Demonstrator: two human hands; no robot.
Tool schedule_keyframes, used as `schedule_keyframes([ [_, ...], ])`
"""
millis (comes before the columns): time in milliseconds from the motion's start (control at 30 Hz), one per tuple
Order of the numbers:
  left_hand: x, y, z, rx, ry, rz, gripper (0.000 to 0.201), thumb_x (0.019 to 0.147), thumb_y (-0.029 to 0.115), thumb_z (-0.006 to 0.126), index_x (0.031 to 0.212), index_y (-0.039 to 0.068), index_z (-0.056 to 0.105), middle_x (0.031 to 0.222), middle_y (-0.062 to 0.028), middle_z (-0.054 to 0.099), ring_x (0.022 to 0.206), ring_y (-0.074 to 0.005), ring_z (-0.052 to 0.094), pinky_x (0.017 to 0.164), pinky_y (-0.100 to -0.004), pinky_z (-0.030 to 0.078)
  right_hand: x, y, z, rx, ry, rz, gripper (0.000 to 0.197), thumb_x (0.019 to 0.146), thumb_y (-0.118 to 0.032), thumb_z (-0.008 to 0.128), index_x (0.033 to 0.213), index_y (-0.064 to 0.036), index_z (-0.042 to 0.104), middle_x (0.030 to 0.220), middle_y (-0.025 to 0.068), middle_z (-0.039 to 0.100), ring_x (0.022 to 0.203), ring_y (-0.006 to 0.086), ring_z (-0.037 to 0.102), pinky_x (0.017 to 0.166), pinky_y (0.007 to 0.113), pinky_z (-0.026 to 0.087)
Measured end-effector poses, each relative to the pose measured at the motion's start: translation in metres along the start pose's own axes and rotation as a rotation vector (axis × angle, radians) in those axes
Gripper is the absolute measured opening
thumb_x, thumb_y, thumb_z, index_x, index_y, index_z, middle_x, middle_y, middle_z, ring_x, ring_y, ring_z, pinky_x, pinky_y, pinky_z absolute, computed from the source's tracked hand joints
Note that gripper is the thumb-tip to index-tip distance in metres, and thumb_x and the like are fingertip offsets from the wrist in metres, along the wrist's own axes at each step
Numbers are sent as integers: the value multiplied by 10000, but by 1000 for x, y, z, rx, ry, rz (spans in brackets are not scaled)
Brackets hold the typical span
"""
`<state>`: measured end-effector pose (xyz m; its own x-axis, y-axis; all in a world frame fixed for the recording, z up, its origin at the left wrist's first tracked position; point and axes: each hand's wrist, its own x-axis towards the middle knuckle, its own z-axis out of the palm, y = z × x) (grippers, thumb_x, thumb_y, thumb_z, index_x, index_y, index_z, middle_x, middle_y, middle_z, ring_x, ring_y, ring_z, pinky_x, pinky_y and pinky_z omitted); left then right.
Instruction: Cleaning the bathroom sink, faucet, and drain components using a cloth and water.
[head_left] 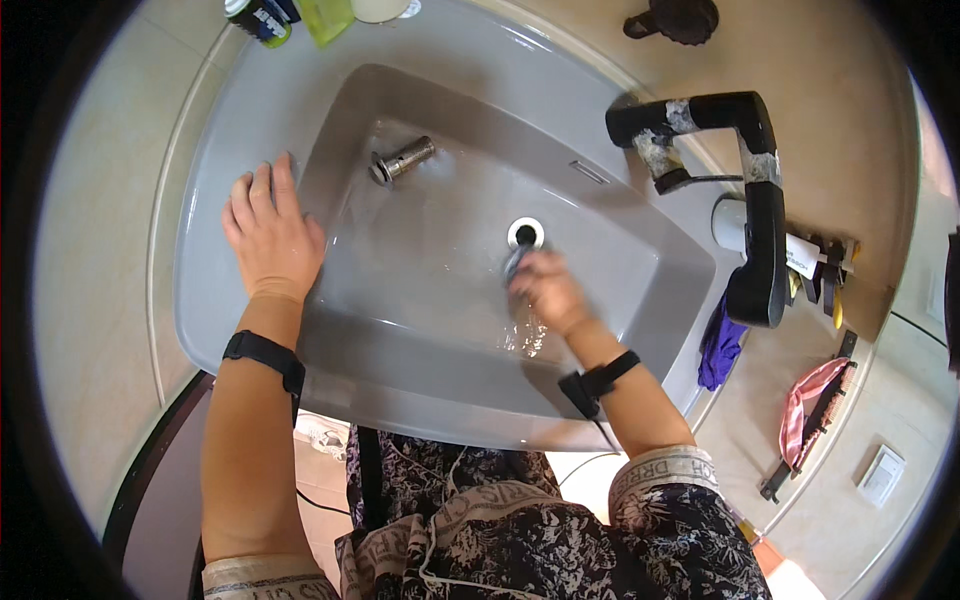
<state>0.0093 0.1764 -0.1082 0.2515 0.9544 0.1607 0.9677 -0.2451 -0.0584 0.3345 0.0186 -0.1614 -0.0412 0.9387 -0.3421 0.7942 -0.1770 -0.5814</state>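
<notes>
The grey washbasin [430, 390] has a round drain hole with a white rim [514, 233] in its floor. My right hand [550, 290] is closed just below the drain on a small grey-blue thing [516, 262], too smeared by motion to name. On the basin's left rim my left hand [268, 235] lies flat, fingers stretched, holding nothing. A metal drain stopper [402, 161] with a cylindrical body rests on its side at the basin's far left. Wet glints show on the basin floor near my right hand.
A black faucet [762, 200] with worn silvery patches arches over the right side. Beside it are a white cylindrical container [730, 223] and a purple cloth [720, 345]. A dark can [258, 20] and a yellow-green bottle [325, 15] stand at the far left rim.
</notes>
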Motion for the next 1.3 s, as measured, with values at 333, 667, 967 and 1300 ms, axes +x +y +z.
schedule_keyframes([
  [333,-1,0,2,33,-11,-4,772,703,181,660,1407,115,353,1340,-105,429,1264,-312,355,1046,-470,272,-127,82,-9,-263,-295,400,203,764,-42,582,843,-186,700,1075,125,557,983,321,565,860,359,470],
  [667,-2,2,5,86,-20,-3,790,714,194,666,1424,127,325,1331,-97,439,1264,-297,365,1045,-459,284,13,21,16,120,25,136,291,721,102,558,879,-116,667,1004,127,535,898,310,553,815,332,472],
  [967,4,4,-2,64,-76,-31,772,731,191,650,1428,149,321,1365,-92,420,1287,-295,340,1066,-450,255,-98,125,-49,-209,375,557,470,735,36,560,1194,-52,512,1122,181,474,1099,359,450,949,374,421],
  [1300,0,3,9,82,-31,-9,784,727,203,657,1431,145,318,1353,-93,429,1274,-293,357,1051,-456,273,-4,75,6,464,229,245,408,728,85,608,1093,-82,530,1096,59,519,957,177,527,799,291,468],
])
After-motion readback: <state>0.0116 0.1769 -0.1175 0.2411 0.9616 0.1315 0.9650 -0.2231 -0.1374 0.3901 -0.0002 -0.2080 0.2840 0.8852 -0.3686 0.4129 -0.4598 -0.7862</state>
